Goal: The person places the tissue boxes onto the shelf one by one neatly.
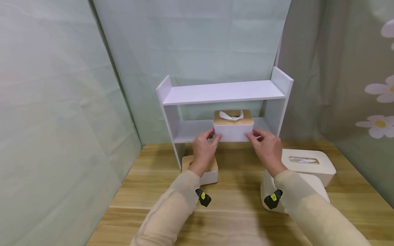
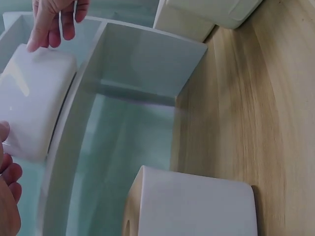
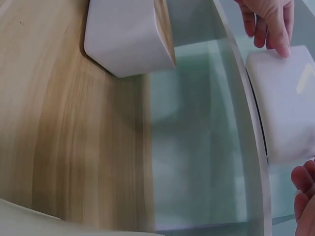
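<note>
A white tissue box (image 1: 234, 132) with a wood-toned lid and a tissue poking out of its slot is at the middle board of a white shelf (image 1: 226, 93), close to that board's front edge. My left hand (image 1: 204, 147) holds its left end, thumb on the front face and fingers around the side. At the other end my right hand (image 1: 267, 147) holds it the same way, thumb at the lower front corner. From the left wrist view the box (image 2: 37, 101) overlaps the shelf board's edge.
A second wood-lidded tissue box (image 1: 210, 176) stands on the wooden table (image 1: 237, 218) below the shelf's left side, partly behind my left wrist. Two cream tissue boxes are at the right: one farther back (image 1: 307, 162), one nearer (image 1: 314, 182) under my right forearm.
</note>
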Demonstrator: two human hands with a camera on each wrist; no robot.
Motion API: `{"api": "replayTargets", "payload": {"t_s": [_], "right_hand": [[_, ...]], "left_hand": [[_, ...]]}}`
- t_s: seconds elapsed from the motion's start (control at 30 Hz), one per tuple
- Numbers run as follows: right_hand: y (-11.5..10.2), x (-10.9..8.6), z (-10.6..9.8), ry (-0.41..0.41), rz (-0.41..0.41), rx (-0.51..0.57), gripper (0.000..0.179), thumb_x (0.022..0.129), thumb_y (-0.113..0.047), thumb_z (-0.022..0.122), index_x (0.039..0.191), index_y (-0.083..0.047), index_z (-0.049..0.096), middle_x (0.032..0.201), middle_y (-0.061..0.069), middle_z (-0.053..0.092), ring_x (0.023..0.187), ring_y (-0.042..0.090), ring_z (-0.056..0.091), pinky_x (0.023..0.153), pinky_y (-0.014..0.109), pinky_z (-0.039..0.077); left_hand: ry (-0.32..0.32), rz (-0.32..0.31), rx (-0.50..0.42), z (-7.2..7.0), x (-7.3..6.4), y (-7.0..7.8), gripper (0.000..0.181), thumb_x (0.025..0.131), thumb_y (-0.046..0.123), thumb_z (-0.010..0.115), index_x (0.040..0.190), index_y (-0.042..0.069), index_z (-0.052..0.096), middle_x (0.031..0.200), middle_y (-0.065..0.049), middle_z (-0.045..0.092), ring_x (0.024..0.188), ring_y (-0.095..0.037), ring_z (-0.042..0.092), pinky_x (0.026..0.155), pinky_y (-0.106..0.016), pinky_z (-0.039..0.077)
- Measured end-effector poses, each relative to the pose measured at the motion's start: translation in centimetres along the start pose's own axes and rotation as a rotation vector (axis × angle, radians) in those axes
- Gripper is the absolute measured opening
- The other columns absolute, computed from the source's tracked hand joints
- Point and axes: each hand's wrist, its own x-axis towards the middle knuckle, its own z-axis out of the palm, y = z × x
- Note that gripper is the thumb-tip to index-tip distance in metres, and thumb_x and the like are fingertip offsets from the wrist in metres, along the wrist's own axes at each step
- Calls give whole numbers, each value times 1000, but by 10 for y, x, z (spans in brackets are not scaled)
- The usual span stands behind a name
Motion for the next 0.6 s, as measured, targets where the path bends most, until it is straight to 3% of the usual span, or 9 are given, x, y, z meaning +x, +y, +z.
{"api": "replayTargets", "payload": {"t_s": [0.37, 0.6], "right_hand": [[8, 9, 6, 18, 18, 11, 34, 85, -39, 73, 100, -9, 75, 90, 7, 72, 74, 21, 66, 63, 37, 49], [11, 9, 2, 33, 38, 2, 34, 85, -39, 73, 100, -8, 75, 88, 8, 72, 75, 22, 66, 62, 37, 48]], "left_hand": [[62, 57, -47, 14, 6, -10, 29, 78, 24, 82, 98, 4, 74, 84, -4, 72, 74, -15, 67, 65, -30, 53], [45, 73, -43, 22, 6, -8, 29, 77, 24, 83, 97, 5, 74, 84, -4, 72, 76, -15, 67, 68, -30, 53]]}}
